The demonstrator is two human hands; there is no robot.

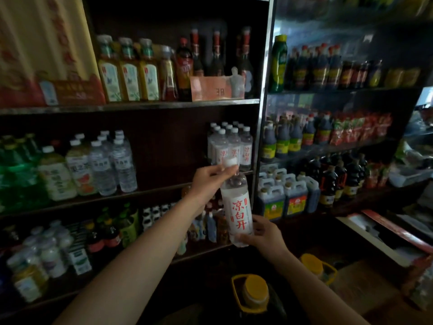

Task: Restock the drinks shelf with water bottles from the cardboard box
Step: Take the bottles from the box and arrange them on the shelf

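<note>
Head view. I see one water bottle (237, 202) held upright in mid-air, near the right end of the middle drinks shelf (164, 187). Left hand (207, 178): fingers pinch the neck just under the white cap. Right hand (262, 233): fingers curl round the base from below. A block of matching bottles (230, 146) already stands at the far right of that shelf, just behind the held one. To their left lies a bare dark stretch, then clear bottles (112, 163). Cardboard box (365, 287), low right, blurred; contents unreadable. My judgement: restock partly done, this bottle not yet set down, remaining count unknown.
</note>
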